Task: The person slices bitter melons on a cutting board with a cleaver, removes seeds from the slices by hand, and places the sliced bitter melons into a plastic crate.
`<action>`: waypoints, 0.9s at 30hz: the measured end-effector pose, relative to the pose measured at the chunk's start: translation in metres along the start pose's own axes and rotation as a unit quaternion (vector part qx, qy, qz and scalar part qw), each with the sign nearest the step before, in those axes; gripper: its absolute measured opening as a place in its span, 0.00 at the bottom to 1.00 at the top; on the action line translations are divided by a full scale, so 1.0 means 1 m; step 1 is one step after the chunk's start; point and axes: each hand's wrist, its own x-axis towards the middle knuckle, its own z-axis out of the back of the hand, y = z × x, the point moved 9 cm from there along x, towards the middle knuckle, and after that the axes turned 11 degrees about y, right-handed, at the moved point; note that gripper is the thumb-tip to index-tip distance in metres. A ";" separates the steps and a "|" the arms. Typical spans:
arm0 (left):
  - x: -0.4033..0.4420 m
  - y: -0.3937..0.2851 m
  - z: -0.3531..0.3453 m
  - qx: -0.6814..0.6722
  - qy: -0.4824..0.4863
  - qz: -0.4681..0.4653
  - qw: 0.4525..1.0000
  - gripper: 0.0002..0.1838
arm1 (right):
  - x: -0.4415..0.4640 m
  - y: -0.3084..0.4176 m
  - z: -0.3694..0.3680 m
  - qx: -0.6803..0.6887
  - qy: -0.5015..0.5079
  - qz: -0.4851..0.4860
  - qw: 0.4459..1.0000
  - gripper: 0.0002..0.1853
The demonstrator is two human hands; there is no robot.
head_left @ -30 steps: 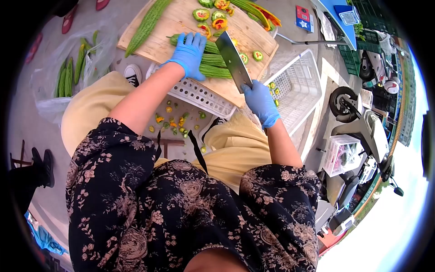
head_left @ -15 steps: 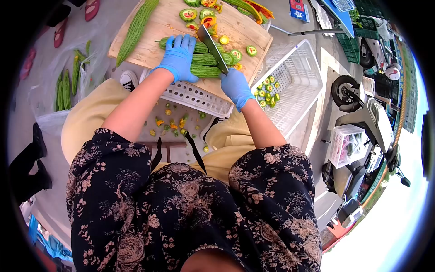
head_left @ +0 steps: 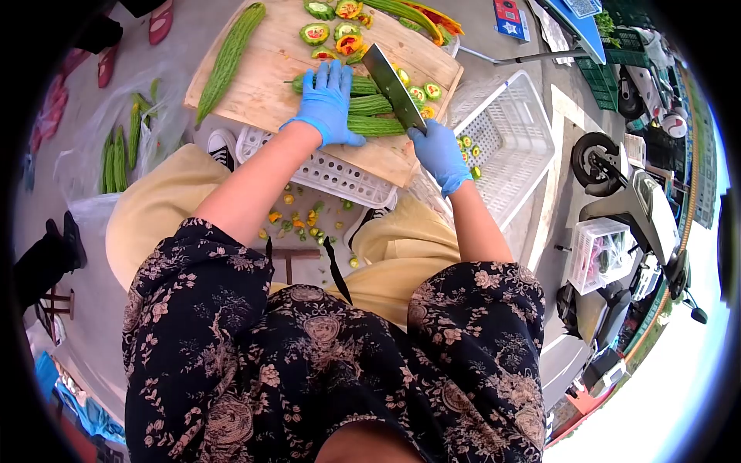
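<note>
My left hand, in a blue glove, lies over several green bitter melons placed side by side and holds them down on the wooden cutting board. The fingers are stretched across the melons and hide part of them. In my right hand, also gloved, is the handle of a cleaver. Its broad blade stands at the right ends of the melons. Cut end pieces lie just right of the blade. A whole bitter melon rests along the board's left side.
A white basket with cut pieces stands at the right. Another white crate is under the board. Scraps litter the ground between my legs. Bitter melons lie on a plastic bag at left. A scooter is parked far right.
My left hand and the bitter melons under it have shifted right along the board. The cleaver in my right hand has also moved right.
</note>
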 end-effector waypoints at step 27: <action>0.004 0.003 -0.003 -0.023 -0.008 -0.001 1.000 0.64 | 0.012 0.001 -0.022 -0.018 0.100 -0.036 0.994 0.17</action>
